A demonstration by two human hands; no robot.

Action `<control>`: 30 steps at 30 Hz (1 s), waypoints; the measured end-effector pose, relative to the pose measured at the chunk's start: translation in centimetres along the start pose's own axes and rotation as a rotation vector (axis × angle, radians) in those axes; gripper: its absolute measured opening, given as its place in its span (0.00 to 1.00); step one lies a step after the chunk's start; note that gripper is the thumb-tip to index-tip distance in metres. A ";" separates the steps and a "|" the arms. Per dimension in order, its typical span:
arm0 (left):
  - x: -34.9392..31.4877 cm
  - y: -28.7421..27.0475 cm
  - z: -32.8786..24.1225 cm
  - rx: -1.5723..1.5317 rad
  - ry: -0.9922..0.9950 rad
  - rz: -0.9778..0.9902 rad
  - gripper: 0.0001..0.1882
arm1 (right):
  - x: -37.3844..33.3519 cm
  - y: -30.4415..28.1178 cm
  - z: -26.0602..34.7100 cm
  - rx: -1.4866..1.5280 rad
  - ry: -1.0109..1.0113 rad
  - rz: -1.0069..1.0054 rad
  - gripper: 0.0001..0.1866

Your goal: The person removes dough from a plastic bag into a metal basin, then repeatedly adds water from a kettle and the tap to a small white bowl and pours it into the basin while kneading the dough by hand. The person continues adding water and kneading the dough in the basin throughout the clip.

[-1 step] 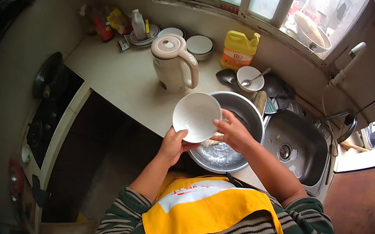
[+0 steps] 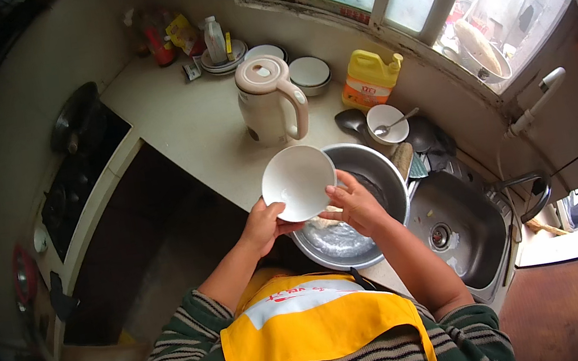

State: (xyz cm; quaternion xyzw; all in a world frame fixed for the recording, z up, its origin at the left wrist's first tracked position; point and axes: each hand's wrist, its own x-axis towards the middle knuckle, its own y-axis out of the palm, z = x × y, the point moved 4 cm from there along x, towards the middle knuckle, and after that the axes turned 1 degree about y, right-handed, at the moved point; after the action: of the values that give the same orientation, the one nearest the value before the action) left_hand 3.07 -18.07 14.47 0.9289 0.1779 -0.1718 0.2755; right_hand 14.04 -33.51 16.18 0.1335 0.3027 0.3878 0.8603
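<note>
A white bowl (image 2: pixel 298 179) is tilted toward me, its inside showing bare, above a large metal basin (image 2: pixel 403 201). My left hand (image 2: pixel 260 228) grips its lower left rim, thumb over the edge and fingers underneath. On the right side, my right hand (image 2: pixel 356 204) holds the rim between thumb and fingers. Inside the basin, whose bottom looks whitish and wet, a pale lump (image 2: pixel 328 219) shows partly behind the bowl and my right hand; I cannot make out what it is.
An electric kettle (image 2: pixel 265 113) stands behind the bowl. Beyond the basin are a yellow jug (image 2: pixel 369 79), a small bowl with a spoon (image 2: pixel 387 125) and stacked dishes (image 2: pixel 308 71). A steel sink (image 2: pixel 479 227) lies to the right, with its faucet (image 2: pixel 528 178). Stove burners (image 2: pixel 67 195) sit far left.
The bowl has shifted very slightly left, with both hands still on it. Nothing else has visibly moved.
</note>
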 end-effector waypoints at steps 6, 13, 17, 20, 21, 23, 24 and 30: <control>2.7 -9.8 -2.9 0.045 -0.007 -0.121 0.20 | 7.6 -0.9 3.0 -0.429 -0.247 -0.226 0.38; 7.5 -21.4 -7.1 0.157 0.014 -0.252 0.19 | 18.0 -0.7 6.8 -0.682 -0.458 -0.453 0.36; 10.0 -25.7 -8.8 0.154 -0.063 -0.241 0.20 | 21.3 -0.4 7.3 -0.672 -0.457 -0.516 0.23; 12.0 -26.9 -10.4 0.103 -0.102 -0.188 0.22 | 22.1 0.3 7.8 -0.576 -0.422 -0.555 0.18; 12.5 -27.2 -10.9 0.081 -0.106 -0.180 0.22 | 22.2 0.7 8.1 -0.522 -0.414 -0.542 0.17; 13.6 -27.2 -12.0 0.027 -0.077 -0.144 0.24 | 22.4 1.9 8.9 -0.452 -0.459 -0.533 0.18; 13.9 -27.3 -12.4 0.001 -0.063 -0.134 0.25 | 22.6 2.7 9.3 -0.411 -0.477 -0.522 0.19; 15.8 -27.6 -15.4 -0.079 -0.043 -0.151 0.24 | 22.8 8.3 13.9 -0.682 -0.440 -0.446 0.17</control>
State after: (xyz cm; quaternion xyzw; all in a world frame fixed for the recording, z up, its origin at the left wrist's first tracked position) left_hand 8.60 16.15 7.54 0.8974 0.2482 -0.2049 0.3019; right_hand 29.59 -10.88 21.35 -0.1466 -0.0107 0.2330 0.9613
